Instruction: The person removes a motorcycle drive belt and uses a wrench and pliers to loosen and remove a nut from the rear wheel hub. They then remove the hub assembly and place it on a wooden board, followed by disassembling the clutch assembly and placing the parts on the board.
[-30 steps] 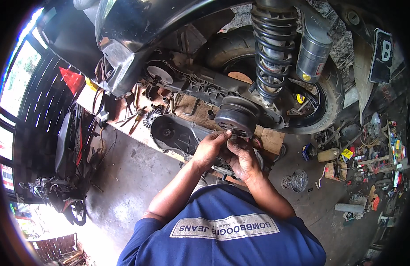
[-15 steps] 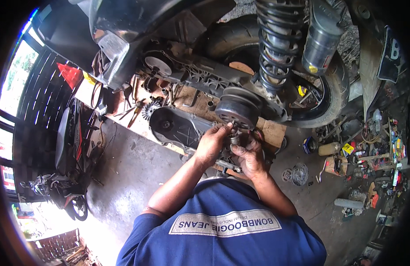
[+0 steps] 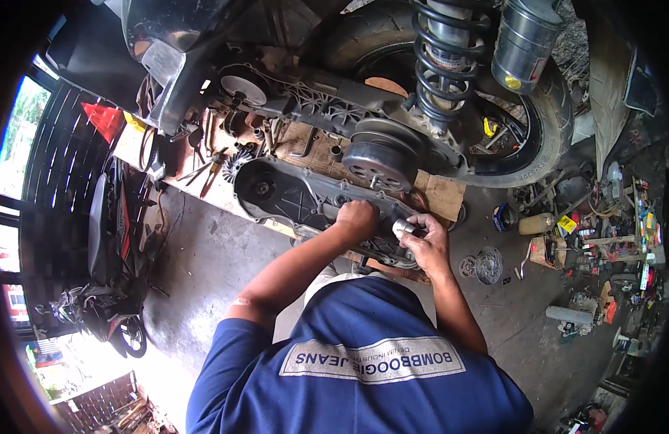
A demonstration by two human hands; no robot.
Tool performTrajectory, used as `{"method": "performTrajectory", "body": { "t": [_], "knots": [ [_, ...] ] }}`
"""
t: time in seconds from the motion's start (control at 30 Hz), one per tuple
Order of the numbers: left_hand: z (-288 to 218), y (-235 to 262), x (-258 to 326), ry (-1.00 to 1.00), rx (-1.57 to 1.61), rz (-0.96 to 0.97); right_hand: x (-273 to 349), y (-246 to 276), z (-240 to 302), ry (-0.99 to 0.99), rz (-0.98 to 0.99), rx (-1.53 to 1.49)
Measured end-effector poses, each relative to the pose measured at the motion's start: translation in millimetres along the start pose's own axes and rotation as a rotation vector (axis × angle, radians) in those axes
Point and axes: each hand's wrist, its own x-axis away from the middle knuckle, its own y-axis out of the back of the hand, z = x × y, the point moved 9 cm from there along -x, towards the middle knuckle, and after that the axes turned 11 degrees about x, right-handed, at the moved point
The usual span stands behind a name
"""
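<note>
My right hand [image 3: 430, 244] pinches a short silver metal cylinder [image 3: 402, 228], perhaps a socket or collar, between thumb and fingers. Beside it my left hand [image 3: 358, 220] is curled with its back toward me. Its fingertips are hidden, so anything in them cannot be made out. Below both hands lies a long dark engine side cover [image 3: 280, 192], its hollow side up. Just beyond the hands the round clutch drum [image 3: 380, 165] sits on the scooter's drive case [image 3: 323, 108], with a bare threaded shaft end [image 3: 375, 181] sticking out of its middle.
The rear tyre [image 3: 547, 137], a black coil spring [image 3: 450, 61] and a silver canister [image 3: 526, 47] stand beyond. Tools and small parts lie on cardboard [image 3: 294, 139]. A small motorbike [image 3: 114, 253] stands left; cluttered parts [image 3: 616, 239] fill the right side.
Both hands have come back from the drum's centre toward me and moved apart. The silver cylinder came away in my right hand, and the shaft end now shows. The view has shifted slightly.
</note>
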Motion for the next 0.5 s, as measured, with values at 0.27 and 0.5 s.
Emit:
{"method": "performTrajectory", "body": {
  "t": [0.27, 0.5],
  "knots": [
    [3.9, -25.0, -18.7, 0.015, 0.025, 0.03, 2.2, 4.7, -0.4, 0.067, -0.083, 0.182],
    [-27.6, 40.2, 49.9, -0.383, 0.652, -0.254, 2.5, 1.1, 0.8, 0.039, -0.051, 0.014]
  ]
}}
